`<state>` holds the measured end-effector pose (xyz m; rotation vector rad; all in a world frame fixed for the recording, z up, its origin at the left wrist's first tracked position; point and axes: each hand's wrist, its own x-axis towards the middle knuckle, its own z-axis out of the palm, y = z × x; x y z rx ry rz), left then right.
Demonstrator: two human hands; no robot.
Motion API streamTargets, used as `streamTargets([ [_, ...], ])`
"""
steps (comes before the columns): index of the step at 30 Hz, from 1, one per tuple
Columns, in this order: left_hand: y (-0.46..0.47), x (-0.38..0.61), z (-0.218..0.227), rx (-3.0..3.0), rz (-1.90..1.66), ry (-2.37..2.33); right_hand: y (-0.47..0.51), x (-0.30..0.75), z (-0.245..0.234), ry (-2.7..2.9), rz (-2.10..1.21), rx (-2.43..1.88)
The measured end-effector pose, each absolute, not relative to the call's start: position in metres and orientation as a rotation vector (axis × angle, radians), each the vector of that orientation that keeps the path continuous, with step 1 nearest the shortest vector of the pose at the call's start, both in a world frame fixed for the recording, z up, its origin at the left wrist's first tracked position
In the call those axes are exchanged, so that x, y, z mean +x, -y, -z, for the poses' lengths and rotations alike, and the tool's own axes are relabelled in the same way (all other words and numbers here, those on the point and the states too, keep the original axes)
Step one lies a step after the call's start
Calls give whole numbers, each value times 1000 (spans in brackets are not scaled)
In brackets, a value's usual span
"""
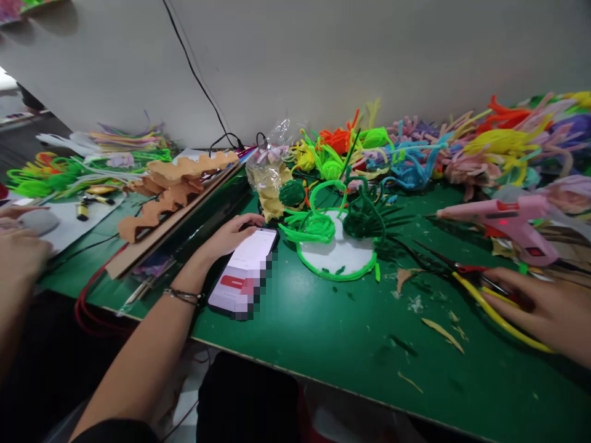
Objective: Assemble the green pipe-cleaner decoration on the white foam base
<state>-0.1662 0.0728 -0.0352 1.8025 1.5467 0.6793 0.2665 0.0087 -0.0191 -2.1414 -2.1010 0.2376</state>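
My left hand [233,232] rests on the green table at the upper left edge of a smartphone [249,264] with a lit screen. Its fingers are stretched out, and the thumb reaches the phone's top edge. At the right, my right hand [526,304] is closed around pliers [484,307] with long yellow handles; their dark pointed tip aims left. Between the hands lies a white disc [339,261] edged in bright green pipe cleaner. A light green pipe-cleaner coil [316,226] and a dark green one [362,218] sit on its far side.
A pink glue gun [512,221] with a red light lies beyond my right hand. Colourful pipe-cleaner bundles [406,157] line the wall. Brown scalloped cardboard [170,200] stands left of the phone. Scraps [443,334] litter the table. Another person's hand [23,252] is at far left.
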Motion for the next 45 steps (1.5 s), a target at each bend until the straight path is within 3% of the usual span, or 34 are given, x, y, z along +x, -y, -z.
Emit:
streamTargets([
  [13, -62, -185, 18, 1726, -480, -1216, -9, 285, 35, 2106, -228, -2089],
  [45, -67, -170, 26, 1701, -607, -1505, -8, 274, 26, 2142, -226, -2139],
])
